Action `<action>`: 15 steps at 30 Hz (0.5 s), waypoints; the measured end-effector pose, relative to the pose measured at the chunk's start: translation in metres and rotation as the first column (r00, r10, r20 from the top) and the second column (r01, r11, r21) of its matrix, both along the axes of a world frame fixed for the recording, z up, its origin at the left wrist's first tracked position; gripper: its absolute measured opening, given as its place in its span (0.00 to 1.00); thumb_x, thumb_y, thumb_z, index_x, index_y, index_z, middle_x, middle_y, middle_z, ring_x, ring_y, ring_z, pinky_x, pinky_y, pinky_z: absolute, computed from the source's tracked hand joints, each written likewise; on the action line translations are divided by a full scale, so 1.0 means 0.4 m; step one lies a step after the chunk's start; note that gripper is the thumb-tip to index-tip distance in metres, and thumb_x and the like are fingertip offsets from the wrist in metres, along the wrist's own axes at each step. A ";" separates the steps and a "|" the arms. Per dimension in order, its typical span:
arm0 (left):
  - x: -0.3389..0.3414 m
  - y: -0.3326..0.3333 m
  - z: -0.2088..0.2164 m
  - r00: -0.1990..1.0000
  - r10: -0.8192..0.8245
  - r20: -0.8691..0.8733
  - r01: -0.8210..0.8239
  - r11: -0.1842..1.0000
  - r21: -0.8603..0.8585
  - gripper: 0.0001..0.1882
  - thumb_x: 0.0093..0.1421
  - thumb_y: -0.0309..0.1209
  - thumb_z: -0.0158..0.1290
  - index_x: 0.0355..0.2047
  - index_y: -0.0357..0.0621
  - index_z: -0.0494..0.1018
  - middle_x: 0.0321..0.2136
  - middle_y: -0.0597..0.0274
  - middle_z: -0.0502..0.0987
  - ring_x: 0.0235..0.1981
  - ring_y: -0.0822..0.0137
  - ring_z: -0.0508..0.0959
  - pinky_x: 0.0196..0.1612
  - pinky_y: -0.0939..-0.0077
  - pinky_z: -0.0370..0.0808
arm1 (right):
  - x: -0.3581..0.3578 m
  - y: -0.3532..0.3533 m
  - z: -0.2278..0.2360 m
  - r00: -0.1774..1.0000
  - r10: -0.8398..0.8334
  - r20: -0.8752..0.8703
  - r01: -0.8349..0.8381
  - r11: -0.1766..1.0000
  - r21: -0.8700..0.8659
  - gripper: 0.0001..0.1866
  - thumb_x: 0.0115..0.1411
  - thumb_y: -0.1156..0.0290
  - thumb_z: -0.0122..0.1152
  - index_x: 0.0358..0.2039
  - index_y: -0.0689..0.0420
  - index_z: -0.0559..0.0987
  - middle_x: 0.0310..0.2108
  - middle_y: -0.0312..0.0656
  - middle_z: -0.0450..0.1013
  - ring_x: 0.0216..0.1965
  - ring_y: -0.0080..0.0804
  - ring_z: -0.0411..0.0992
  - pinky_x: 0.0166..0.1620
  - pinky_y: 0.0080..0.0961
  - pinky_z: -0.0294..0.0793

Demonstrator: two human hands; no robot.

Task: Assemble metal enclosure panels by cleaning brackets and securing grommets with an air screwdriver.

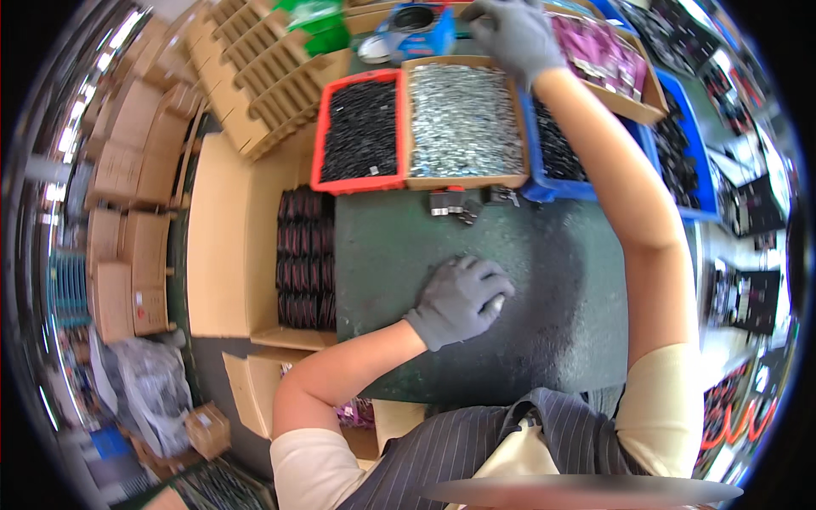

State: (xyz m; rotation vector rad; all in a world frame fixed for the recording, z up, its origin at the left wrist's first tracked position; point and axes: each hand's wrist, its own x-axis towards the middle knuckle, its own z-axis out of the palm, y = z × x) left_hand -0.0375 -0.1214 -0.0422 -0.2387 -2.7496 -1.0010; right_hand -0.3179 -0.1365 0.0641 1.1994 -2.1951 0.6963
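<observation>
My left hand (466,302), in a grey glove, rests on the dark green tabletop (408,251) with its fingers curled closed. A pale spot shows by its thumb; whether that is a small held thing or the thumb tip, I cannot make out. My right hand (517,38), also grey-gloved, reaches to the far side, above a cardboard tray of small silvery pieces (463,119). Slightly blurred, its fingers look apart, and nothing shows in them. Beside it are a blue box (425,34) and a carton of purple packets (599,55). Small black and metal parts (455,202) lie before the tray.
A red bin of black pieces (361,127) stands left of the tray, blue bins (701,170) to the right. An open carton (225,238) with rows of dark packets (304,255) adjoins the table's left edge. A cardboard divider grid (255,68) leans behind it.
</observation>
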 end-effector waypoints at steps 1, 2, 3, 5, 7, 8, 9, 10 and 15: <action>-0.002 0.000 -0.002 0.999 -0.041 0.001 0.041 0.999 0.000 0.06 0.47 0.29 0.54 0.28 0.53 0.73 0.32 0.67 0.72 0.33 0.61 0.72 0.38 0.66 0.70 | 0.013 0.043 -0.024 0.998 0.067 0.008 -0.067 0.997 0.049 0.12 0.51 0.70 0.56 0.37 0.59 0.76 0.38 0.41 0.72 0.43 0.35 0.68 0.48 0.29 0.65; -0.004 -0.002 -0.008 1.000 -0.017 -0.006 0.017 1.000 -0.003 0.07 0.46 0.29 0.54 0.28 0.53 0.74 0.32 0.66 0.72 0.34 0.61 0.72 0.37 0.66 0.70 | 0.048 0.111 -0.026 0.986 0.163 0.017 -0.164 0.986 0.025 0.10 0.51 0.70 0.56 0.35 0.58 0.76 0.36 0.42 0.71 0.41 0.38 0.68 0.46 0.31 0.66; -0.005 -0.007 -0.014 1.000 0.017 -0.007 -0.017 1.000 -0.010 0.08 0.46 0.28 0.54 0.29 0.53 0.74 0.32 0.66 0.72 0.34 0.60 0.72 0.37 0.66 0.70 | 0.098 0.173 -0.034 0.963 0.268 0.025 -0.268 0.963 -0.005 0.09 0.50 0.70 0.56 0.32 0.57 0.76 0.34 0.43 0.71 0.40 0.41 0.67 0.45 0.32 0.66; -0.015 0.007 0.000 1.000 -0.006 -0.016 0.006 0.999 -0.041 0.08 0.46 0.28 0.54 0.29 0.53 0.74 0.31 0.65 0.72 0.33 0.60 0.73 0.36 0.64 0.71 | 0.169 0.329 -0.044 0.918 0.360 0.164 -0.359 0.933 -0.040 0.07 0.51 0.70 0.53 0.31 0.57 0.75 0.30 0.43 0.70 0.37 0.42 0.67 0.41 0.35 0.66; -0.038 0.017 0.019 0.999 -0.024 -0.021 0.023 0.999 -0.022 0.10 0.46 0.27 0.54 0.31 0.52 0.74 0.30 0.63 0.73 0.32 0.59 0.73 0.37 0.64 0.71 | 0.229 0.485 -0.062 0.845 0.376 0.382 -0.392 0.919 -0.038 0.08 0.51 0.70 0.54 0.31 0.58 0.75 0.31 0.43 0.71 0.37 0.41 0.68 0.42 0.33 0.67; -0.069 0.021 0.047 0.999 -0.049 -0.023 0.048 0.998 -0.033 0.10 0.46 0.27 0.54 0.31 0.52 0.74 0.30 0.63 0.73 0.32 0.59 0.73 0.37 0.64 0.71 | 0.261 0.562 -0.077 0.801 0.297 0.519 -0.314 0.948 -0.056 0.08 0.52 0.70 0.54 0.31 0.59 0.75 0.32 0.44 0.71 0.37 0.41 0.69 0.42 0.32 0.67; -0.116 0.030 0.098 0.984 -0.090 -0.156 0.077 0.993 -0.091 0.10 0.46 0.27 0.53 0.32 0.50 0.73 0.30 0.61 0.73 0.32 0.59 0.73 0.37 0.65 0.71 | 0.294 0.642 -0.093 0.730 0.219 0.647 -0.234 0.970 -0.065 0.08 0.52 0.71 0.54 0.32 0.60 0.75 0.32 0.45 0.72 0.37 0.41 0.70 0.42 0.31 0.68; -0.169 0.039 0.144 0.949 -0.138 -0.284 0.098 0.984 -0.150 0.10 0.47 0.26 0.53 0.33 0.49 0.73 0.29 0.60 0.73 0.32 0.58 0.74 0.38 0.66 0.71 | 0.326 0.717 -0.115 0.707 0.147 0.692 -0.131 0.988 -0.075 0.08 0.52 0.72 0.53 0.32 0.61 0.75 0.32 0.45 0.72 0.37 0.41 0.70 0.42 0.31 0.68; -0.470 0.072 0.279 0.885 -0.033 -0.465 -0.113 0.952 -0.284 0.11 0.52 0.33 0.52 0.36 0.47 0.74 0.32 0.57 0.76 0.36 0.58 0.75 0.39 0.66 0.72 | 0.467 0.954 -0.207 0.616 -0.108 0.780 0.296 0.950 -0.103 0.08 0.51 0.74 0.52 0.31 0.62 0.75 0.31 0.47 0.72 0.36 0.41 0.70 0.41 0.29 0.68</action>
